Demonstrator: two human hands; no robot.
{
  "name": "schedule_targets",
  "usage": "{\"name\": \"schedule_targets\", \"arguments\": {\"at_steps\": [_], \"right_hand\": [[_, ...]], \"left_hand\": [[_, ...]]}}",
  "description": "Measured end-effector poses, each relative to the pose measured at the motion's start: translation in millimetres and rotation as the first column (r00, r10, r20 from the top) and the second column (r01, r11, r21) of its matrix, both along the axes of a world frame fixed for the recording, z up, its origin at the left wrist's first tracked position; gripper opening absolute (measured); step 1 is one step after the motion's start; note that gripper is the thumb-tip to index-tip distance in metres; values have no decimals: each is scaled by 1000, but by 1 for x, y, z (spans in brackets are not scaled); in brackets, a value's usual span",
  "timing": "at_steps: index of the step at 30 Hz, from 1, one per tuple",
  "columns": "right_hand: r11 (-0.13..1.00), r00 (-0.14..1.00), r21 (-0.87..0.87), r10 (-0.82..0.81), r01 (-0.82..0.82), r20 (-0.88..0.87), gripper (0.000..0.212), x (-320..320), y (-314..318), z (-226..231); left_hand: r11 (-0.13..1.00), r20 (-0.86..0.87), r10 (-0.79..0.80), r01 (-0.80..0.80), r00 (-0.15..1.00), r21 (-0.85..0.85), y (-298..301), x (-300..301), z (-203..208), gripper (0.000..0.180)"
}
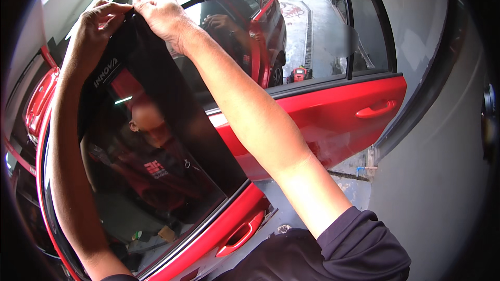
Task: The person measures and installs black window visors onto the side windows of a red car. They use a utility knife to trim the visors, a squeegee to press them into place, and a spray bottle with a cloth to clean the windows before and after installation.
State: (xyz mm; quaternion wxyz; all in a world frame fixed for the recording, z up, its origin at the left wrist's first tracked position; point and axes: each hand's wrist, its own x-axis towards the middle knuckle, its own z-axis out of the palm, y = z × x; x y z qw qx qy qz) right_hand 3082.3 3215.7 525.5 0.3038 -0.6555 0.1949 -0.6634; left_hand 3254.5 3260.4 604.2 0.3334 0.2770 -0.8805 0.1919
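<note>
Both my arms are raised to the top corner of the dark window [151, 161] on a red car's front door [250, 203]. My left hand [99, 23] is closed, its thumb and fingers pinched together at the corner. Right beside it, my right hand [164, 18] is closed too, thumb tip almost meeting the left fingertips. A thin dark edge shows between the fingertips; whether it is film or trim I cannot make out. Below the hands runs the black door pillar [179, 88]. The glass mirrors a person in a dark shirt.
The red rear door [312, 130] stands beyond my right arm, its rear window [307, 36] showing another red car and a small red device [299, 74] on the floor. A grey wall [437, 177] rises at the right. A red door handle [242, 237] juts out near me.
</note>
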Motion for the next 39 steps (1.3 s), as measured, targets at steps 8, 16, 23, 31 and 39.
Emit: {"name": "schedule_targets", "arguments": {"at_steps": [8,16,23,31,39], "right_hand": [[952,921,-80,305,-294,241,37,7,-11,-7],[966,930,-152,247,-211,273,38,17,-33,0],[950,935,-158,296,-268,193,28,29,-12,26],[852,827,98,463,-514,318,22,44,21,42],[863,824,1,481,-505,299,41,49,34,22]], "left_hand": [[999,-9,-11,11,1000,39,3,2,10,17],[782,-132,311,-175,941,599,15,-4,32,24],[627,116,473,-426,874,653,33,7,64,37],[599,-55,523,-320,851,734,51,13,80,39],[428,-134,653,-218,745,877,55,3,97,43]]}}
